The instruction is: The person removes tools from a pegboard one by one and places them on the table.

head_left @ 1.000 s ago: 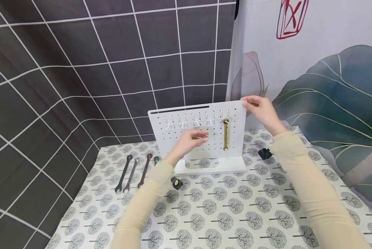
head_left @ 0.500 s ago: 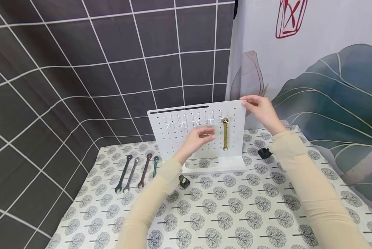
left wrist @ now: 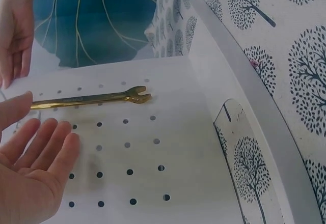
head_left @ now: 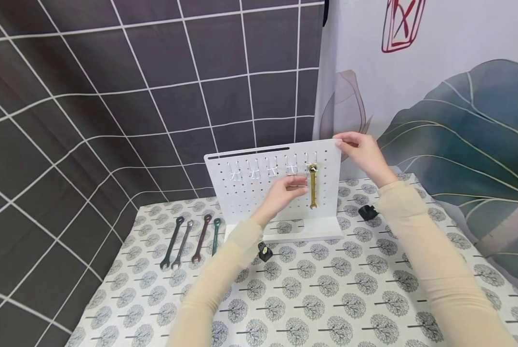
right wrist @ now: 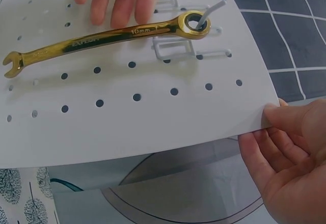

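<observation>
A gold combination wrench [head_left: 313,189] hangs by its ring end from the rightmost hook of a white pegboard [head_left: 241,200]. In the right wrist view the hook's prong passes through the wrench's ring [right wrist: 195,25]. My left hand [head_left: 283,195] is just left of the wrench, its fingers [right wrist: 122,5] relaxed and close to the shaft, holding nothing. The left wrist view has its thumb overlapping the wrench's upper part, with the open end [left wrist: 136,95] free. My right hand [head_left: 365,154] pinches the board's upper right corner, thumb in front and fingers behind [right wrist: 295,158].
Several more white hooks [head_left: 272,168] line the board to the left. On the tree-patterned tablecloth [head_left: 302,299], several wrenches [head_left: 201,238] lie side by side at the left. A dark tiled-pattern cloth [head_left: 163,111] hangs behind the table.
My left hand has moved right across the front of the board, up to the gold wrench. The right hand stays at the corner, and the wrench still hangs in place.
</observation>
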`<state>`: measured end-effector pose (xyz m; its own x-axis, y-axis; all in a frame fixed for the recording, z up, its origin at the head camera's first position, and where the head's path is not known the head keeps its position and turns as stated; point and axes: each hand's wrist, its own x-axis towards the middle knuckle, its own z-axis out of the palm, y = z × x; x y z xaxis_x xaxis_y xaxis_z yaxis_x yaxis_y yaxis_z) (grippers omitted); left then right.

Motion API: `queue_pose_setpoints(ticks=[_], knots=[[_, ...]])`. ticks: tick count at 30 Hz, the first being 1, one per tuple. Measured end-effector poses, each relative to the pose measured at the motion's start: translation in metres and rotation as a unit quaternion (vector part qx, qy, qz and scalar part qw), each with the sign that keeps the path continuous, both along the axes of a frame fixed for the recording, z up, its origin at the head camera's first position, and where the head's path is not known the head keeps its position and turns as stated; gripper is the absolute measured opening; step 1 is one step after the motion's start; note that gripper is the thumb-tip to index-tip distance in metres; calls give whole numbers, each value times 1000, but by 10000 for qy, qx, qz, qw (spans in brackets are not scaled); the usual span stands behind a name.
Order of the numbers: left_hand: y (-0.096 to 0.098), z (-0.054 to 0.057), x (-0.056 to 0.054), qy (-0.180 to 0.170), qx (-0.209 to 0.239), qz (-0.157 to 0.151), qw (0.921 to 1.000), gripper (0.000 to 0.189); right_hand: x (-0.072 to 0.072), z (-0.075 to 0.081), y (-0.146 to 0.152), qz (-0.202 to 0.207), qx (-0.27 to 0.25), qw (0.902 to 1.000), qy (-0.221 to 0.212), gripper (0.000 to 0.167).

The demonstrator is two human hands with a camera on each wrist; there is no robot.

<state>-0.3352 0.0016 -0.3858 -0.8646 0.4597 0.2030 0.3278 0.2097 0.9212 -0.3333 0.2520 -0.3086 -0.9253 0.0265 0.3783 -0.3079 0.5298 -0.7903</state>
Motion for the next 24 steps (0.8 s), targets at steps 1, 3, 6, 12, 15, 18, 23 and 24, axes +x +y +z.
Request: queue_pose_setpoints(ticks=[1,3,6,12,15,18,23,24], knots=[[1,-1,0,1,10,-11,10000,42,0,0,0,-7,1,10000,12,37],[3,-1,-1,-19,6,-2,10000,43,-1,0,0,-11,11,10000,35,37],[6,-3,-1,-20,-53,32,10000,42,-1,-1,0,-19,17,10000,40,36],[12,-5,-4,-119,32,38,9999,41,-2,0,0,-48,53,10000,38,36],[14,-5,-4,-142,34,73,9999,42,-2,0,0,-44,59,10000,40,37],[17,-6,-3,-103,0,125,9999,43,-2,0,0,-46,67,10000,35,38],[22,-10,-4,-58,0,214,9998,42,-2,-1,0,-51,39,10000,29,38],[22,-11,-4,-81,0,230,9997,42,-2,-2,0,-53,33,10000,35,38]])
